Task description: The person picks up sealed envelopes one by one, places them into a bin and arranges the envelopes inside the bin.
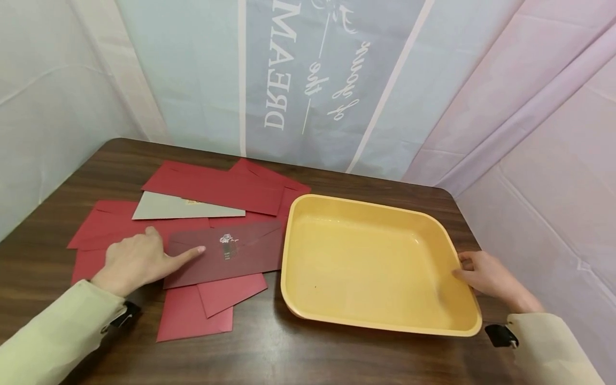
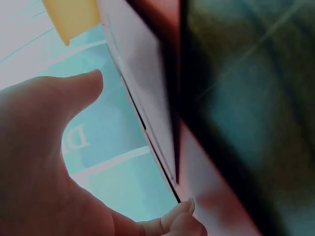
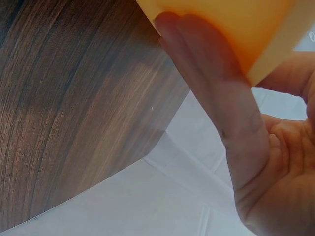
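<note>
In the head view a yellow tray [image 1: 366, 267] is on the right of the table, its near side seemingly raised. My right hand [image 1: 486, 272] grips its right rim, thumb inside and fingers outside; the right wrist view shows these fingers [image 3: 211, 73] against the tray's wall. My left hand [image 1: 139, 259] is at the left end of a dark maroon envelope [image 1: 255, 243] with a white flower print. Its thumb stretches over that envelope. In the left wrist view the thumb [image 2: 83, 88] stands apart from the other fingers, whose tips are at the envelopes' edge.
Several red envelopes [image 1: 216, 184] lie overlapping on the left of the brown wooden table [image 1: 269, 342]. A pale grey envelope [image 1: 168, 207] shows among them. Behind hangs a curtain [image 1: 192, 69] with printed words, and pale cloth [image 1: 553, 214] hangs along the right side.
</note>
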### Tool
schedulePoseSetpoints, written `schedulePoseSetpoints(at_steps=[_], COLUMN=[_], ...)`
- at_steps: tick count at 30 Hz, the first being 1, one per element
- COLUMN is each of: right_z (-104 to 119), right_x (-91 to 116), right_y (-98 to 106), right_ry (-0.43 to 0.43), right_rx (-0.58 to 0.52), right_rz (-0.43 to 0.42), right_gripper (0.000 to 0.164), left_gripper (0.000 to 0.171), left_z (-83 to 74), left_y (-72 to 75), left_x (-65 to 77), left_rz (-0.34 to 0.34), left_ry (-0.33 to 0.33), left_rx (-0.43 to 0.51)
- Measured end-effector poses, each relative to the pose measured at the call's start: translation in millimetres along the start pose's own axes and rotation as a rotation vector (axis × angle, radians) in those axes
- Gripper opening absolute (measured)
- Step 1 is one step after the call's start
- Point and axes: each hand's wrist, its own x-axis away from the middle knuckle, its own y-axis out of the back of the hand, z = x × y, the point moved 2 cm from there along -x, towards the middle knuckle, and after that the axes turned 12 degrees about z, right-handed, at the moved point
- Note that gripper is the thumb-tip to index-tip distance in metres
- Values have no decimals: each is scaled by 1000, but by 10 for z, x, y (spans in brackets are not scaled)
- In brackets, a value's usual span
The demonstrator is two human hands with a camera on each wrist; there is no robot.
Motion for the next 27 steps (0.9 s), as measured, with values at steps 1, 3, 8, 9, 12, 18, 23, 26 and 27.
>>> schedulePoseSetpoints(at_steps=[1,3,8,9,12,18,23,26,27], right_z=[-1,-4,-19,-21,-25,-44,-59,-66,-67], right_x=[-1,-5,-15,-15,-13,-25,-45,-51,-52], right_y=[-3,-4,2,0,-4,-17,-22,-20,-18], right_ry=[2,1,-1,0,4,2,-1,-3,-4], right_rx=[3,14,0,-7,-21,-29,-26,-21,-17], right_rz=[-2,-6,-5,-5,-2,-1,-8,-6,-5], right_gripper=[40,41,44,44,42,43,42,42,42], left_gripper=[84,84,83,83,82,79,79,79,79], left_z=[4,10,10,9,9,6,6,2,0], left_y=[-12,-34,-70,-76,-83,-101,-114,-116,-116], left_x=[0,0,-12,-15,-22,-39,-75,-86,-87], left_rz=[9,18,20,21,8,-30,-34,-24,-20], left_ry=[4,7,7,8,4,-8,-12,-13,-14], left_rx=[1,2,-1,-3,-3,10,19,22,24])
